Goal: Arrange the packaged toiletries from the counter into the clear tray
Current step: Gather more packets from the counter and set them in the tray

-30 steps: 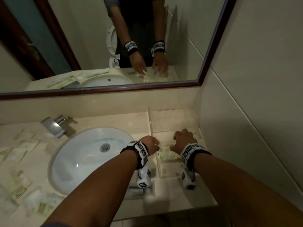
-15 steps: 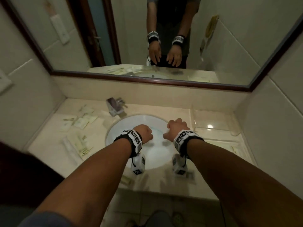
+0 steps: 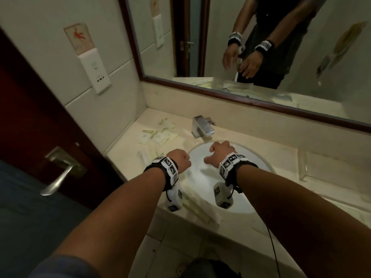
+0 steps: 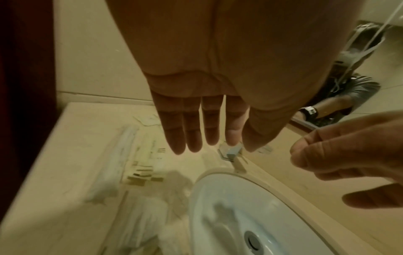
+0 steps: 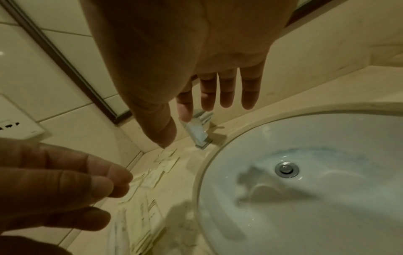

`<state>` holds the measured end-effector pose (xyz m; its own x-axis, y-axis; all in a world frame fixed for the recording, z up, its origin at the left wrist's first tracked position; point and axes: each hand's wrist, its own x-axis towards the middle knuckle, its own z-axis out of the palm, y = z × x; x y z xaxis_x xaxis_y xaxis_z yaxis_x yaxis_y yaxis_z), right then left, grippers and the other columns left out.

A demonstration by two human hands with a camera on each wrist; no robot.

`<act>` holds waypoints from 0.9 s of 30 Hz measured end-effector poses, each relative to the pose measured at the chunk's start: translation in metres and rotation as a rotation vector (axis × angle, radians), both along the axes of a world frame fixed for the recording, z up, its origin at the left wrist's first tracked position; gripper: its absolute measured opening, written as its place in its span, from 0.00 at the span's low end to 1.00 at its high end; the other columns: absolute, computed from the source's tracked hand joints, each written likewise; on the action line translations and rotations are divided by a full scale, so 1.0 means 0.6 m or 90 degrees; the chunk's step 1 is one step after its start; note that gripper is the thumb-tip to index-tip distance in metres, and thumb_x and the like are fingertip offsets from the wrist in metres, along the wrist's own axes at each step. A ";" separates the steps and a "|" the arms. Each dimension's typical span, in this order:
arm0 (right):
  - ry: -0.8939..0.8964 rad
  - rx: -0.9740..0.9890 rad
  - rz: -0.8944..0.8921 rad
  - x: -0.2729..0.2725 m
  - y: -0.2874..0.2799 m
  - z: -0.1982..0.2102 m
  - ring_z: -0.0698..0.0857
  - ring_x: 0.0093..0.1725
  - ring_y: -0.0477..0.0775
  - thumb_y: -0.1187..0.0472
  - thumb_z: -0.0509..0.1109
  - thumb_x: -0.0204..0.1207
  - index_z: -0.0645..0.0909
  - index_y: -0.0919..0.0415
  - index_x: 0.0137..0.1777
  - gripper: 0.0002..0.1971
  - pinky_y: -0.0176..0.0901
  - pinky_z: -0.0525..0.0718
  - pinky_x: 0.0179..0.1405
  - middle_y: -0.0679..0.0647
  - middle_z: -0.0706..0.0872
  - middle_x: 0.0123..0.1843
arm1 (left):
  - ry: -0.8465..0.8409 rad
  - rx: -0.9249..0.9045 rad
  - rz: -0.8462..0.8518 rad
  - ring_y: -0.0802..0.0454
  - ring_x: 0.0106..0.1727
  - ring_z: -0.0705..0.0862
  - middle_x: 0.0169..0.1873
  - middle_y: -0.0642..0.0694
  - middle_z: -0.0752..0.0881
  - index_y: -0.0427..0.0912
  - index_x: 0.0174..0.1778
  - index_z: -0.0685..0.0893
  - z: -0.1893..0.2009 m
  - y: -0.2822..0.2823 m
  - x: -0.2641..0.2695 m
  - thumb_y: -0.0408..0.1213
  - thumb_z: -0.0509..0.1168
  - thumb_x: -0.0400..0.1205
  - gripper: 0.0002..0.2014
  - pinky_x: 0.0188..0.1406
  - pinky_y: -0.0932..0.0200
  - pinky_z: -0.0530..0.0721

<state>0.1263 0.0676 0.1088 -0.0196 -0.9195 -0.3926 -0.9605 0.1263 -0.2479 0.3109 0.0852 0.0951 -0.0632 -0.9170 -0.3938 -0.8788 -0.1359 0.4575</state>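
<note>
Both the left hand (image 3: 179, 159) and right hand (image 3: 220, 152) hover empty with fingers straight over the basin (image 3: 202, 177); best sweep left to the sachets (image 3: 160, 135) at the counter's (image 3: 124, 159) back-left corner, then carry them to the clear tray (image 3: 321, 167) at its right edge.

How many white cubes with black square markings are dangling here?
2. One white marked cube hangs below the left wrist, by the white oval sink's rim; the other below the right wrist, over its bowl.
</note>
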 end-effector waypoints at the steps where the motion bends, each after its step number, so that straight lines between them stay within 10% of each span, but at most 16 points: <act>1: -0.002 0.005 0.007 0.009 -0.006 -0.005 0.76 0.68 0.67 0.41 0.73 0.72 0.76 0.51 0.72 0.30 0.57 0.82 0.65 0.60 0.71 0.70 | -0.002 0.005 0.015 0.44 0.65 0.82 0.65 0.44 0.84 0.45 0.65 0.85 -0.004 0.003 0.009 0.45 0.67 0.82 0.17 0.60 0.56 0.80; 27: -0.055 0.119 0.154 0.145 -0.149 -0.131 0.78 0.71 0.66 0.46 0.75 0.73 0.73 0.51 0.75 0.31 0.58 0.80 0.68 0.59 0.69 0.73 | -0.184 0.106 0.146 0.42 0.69 0.80 0.69 0.43 0.82 0.43 0.69 0.83 -0.071 -0.052 0.162 0.42 0.64 0.82 0.19 0.64 0.54 0.79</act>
